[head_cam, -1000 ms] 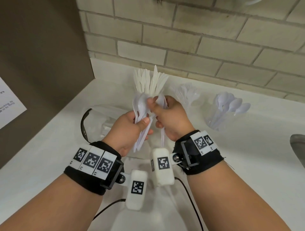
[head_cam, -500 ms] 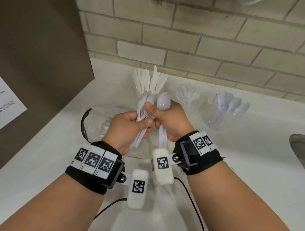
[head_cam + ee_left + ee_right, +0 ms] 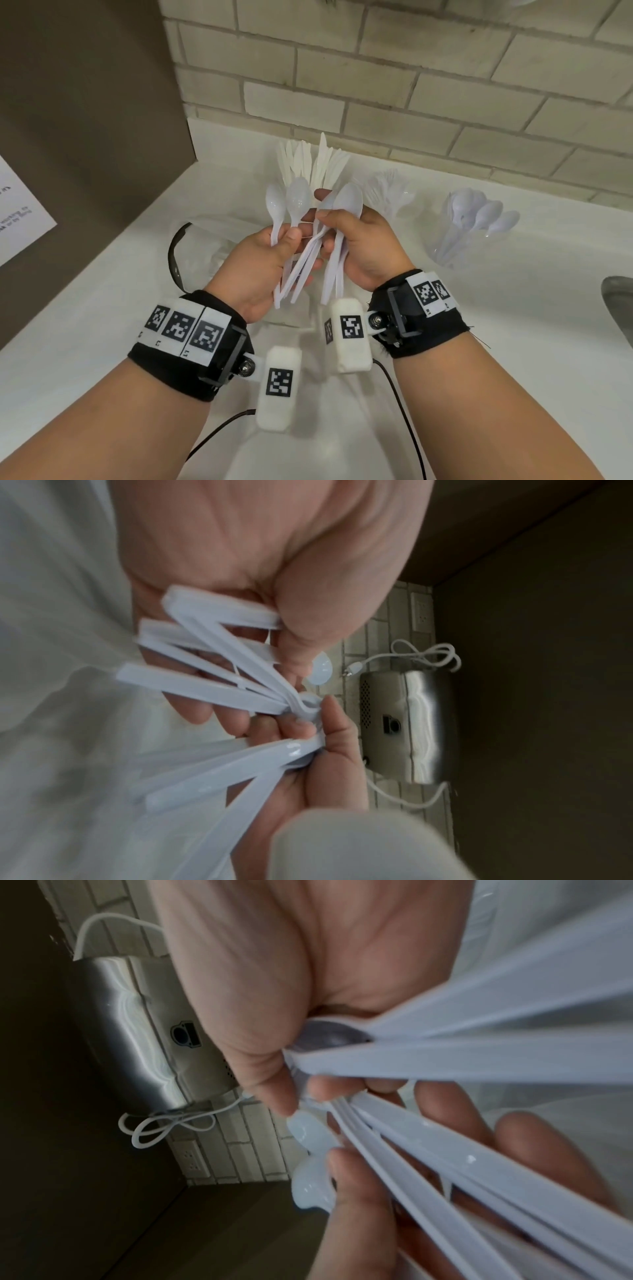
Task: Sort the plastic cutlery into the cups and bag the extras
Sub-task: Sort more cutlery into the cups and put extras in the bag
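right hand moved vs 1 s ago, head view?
Yes. The right hand, gripping white plastic spoons, has drawn slightly right, away from the left hand, toward the clear plastic cup of spoons.

Both forearms reach forward side by side, each wrist wrapped in a black band with a white camera pod hanging below it. The left hand is turned palm-right, thumb on top, its fingers curled round a fan of spoons whose bowls point up and away. The right hand sits just beside it, knuckles up, thumb and fingers pinching spoons near the bowls. The two hands nearly touch at the fingertips, raised above the worktop.
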Tool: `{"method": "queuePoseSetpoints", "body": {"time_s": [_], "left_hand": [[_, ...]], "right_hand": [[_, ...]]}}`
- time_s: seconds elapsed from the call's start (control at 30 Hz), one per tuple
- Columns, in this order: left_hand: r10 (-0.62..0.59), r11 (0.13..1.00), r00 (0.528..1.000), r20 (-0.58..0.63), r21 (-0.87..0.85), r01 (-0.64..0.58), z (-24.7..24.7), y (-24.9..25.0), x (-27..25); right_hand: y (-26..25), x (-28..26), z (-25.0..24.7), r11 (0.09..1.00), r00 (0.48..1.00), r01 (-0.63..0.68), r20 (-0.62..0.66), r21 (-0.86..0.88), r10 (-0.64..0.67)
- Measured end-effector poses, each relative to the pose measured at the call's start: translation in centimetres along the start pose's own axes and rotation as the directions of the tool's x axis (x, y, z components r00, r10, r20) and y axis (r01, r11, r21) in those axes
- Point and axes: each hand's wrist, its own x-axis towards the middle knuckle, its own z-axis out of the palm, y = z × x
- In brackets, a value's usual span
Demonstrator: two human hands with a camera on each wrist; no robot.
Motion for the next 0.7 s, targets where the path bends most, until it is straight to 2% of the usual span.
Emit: {"method": "queuePoseSetpoints", "body": {"time_s": [0.1,0.2,0.33,0.5,0.7], "left_hand": [[0.077,0.982,0.997,-0.032,0.173,-0.071,0.5,-0.3,0.0],[0.092,0.936,0.994,0.057,0.336,-0.106,1.0,-0.5,0.0],[0.078,0.914,0.982,0.174,0.382,-0.14,1.0,-0.9,0.2],[0.055,0.887,0.983,0.173,0.444,-0.127,1.4,-0.6,0.2],[0.028,0.929,0.971,0.236,0.352,-0.112,2.5,-0.6,-0.1]], "right_hand": [[0.3,0.4,-0.1,0.999,0.999,-0.019,-0.042,-0.05,0.017],[0.6,0.6,0.1,0.993,0.997,-0.03,-0.074,-0.116,0.022],[0.4,0.8,-0.1,0.999,0.994,-0.034,-0.101,-0.042,0.029],[0.6,0.9,-0.3,0.997,0.992,-0.074,-0.098,0.025,0.076],[1.0,1.0,-0.3,0.998,0.987,-0.069,-0.144,0.007,0.07]]}}
